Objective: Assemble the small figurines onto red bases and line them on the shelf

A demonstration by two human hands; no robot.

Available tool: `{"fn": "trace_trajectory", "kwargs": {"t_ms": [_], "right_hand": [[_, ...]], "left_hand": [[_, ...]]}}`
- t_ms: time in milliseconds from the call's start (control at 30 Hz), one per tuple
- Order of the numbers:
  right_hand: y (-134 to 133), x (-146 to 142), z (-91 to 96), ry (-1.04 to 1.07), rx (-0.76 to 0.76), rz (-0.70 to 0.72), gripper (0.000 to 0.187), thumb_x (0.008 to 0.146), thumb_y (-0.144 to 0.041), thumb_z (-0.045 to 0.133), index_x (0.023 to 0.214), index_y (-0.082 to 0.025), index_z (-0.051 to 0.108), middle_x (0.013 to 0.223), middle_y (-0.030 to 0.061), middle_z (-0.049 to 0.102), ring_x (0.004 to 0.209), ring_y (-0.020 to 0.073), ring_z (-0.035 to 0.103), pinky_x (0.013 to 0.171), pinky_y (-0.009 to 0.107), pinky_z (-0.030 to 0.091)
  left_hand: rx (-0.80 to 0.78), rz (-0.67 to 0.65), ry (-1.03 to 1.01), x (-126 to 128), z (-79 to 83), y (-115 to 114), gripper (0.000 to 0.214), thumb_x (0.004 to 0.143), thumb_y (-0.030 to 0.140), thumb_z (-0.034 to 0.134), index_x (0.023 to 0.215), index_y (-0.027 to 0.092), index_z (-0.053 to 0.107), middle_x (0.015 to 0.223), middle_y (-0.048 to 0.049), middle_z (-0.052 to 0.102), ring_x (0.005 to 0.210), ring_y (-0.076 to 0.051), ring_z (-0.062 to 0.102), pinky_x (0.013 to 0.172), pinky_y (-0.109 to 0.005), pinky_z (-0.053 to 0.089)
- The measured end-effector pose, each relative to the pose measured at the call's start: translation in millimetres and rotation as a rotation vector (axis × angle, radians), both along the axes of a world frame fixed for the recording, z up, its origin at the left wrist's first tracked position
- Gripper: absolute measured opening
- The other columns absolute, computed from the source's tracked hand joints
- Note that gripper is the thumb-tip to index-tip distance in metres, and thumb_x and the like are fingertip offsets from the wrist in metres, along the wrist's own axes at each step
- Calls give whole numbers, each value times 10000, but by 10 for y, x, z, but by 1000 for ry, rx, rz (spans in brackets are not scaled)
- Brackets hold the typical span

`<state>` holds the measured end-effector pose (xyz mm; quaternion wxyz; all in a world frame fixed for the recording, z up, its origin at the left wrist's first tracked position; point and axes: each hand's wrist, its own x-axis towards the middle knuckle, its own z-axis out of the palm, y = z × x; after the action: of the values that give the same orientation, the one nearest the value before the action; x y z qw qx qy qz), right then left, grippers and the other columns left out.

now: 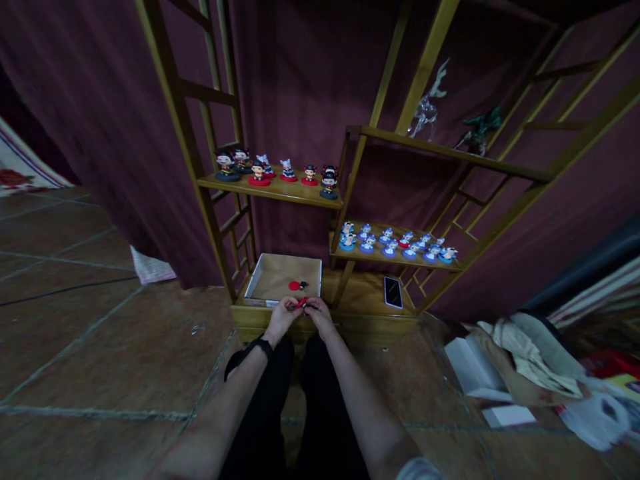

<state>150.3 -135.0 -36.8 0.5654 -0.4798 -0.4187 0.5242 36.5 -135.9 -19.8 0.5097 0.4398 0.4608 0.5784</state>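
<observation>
In front of the box, my left hand (283, 317) and my right hand (321, 315) meet, their fingers closed around a small red-and-dark piece (301, 303). The fingers cover much of it, so its exact kind is hidden. Just beyond them stands a shallow open cardboard box (280, 263) with white edges. Inside it lie a red disc (294, 286) and a small dark figurine part (303, 286), close together.
Several small figurines on round bases (289, 170) stand on the upper left shelf (300, 192). Blue and white figurines (390, 248) fill a lower right shelf. A phone (393, 292) lies right of the box. Glass ornaments (427, 113) stand higher up. Boxes and cloth (530, 350) clutter the right floor.
</observation>
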Motion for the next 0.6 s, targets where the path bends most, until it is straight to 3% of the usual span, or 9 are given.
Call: {"fn": "trace_trajectory", "kwargs": {"t_ms": [200,300,400,600], "right_hand": [[-35,26,25,-6,19,7,190,556,-231,599,738,-195,561,669,-33,609,640,132,547,608,242,424],[-31,18,15,-32,13,11,196,568,-247,615,751,-194,566,687,-28,613,658,136,554,633,251,434],[-14,10,-13,-53,23,5,198,574,-253,617,757,-196,565,714,-26,613,680,137,555,659,257,438],[28,25,-81,-84,35,6,178,573,-250,619,736,-194,572,715,-25,607,691,135,545,698,266,425]], "left_hand": [[-44,-61,15,-37,74,-56,204,537,266,724,615,171,561,584,18,575,583,-111,520,636,-245,418],[-113,-95,-65,-56,68,-69,277,521,321,740,683,164,579,640,3,609,597,-112,532,614,-238,414],[-163,-113,-134,-68,42,-70,353,498,329,756,761,155,597,743,-29,651,663,-127,567,640,-245,424],[-158,-146,-158,-84,-8,-58,291,522,290,746,741,156,609,725,-26,660,683,-133,585,695,-260,438]]}}
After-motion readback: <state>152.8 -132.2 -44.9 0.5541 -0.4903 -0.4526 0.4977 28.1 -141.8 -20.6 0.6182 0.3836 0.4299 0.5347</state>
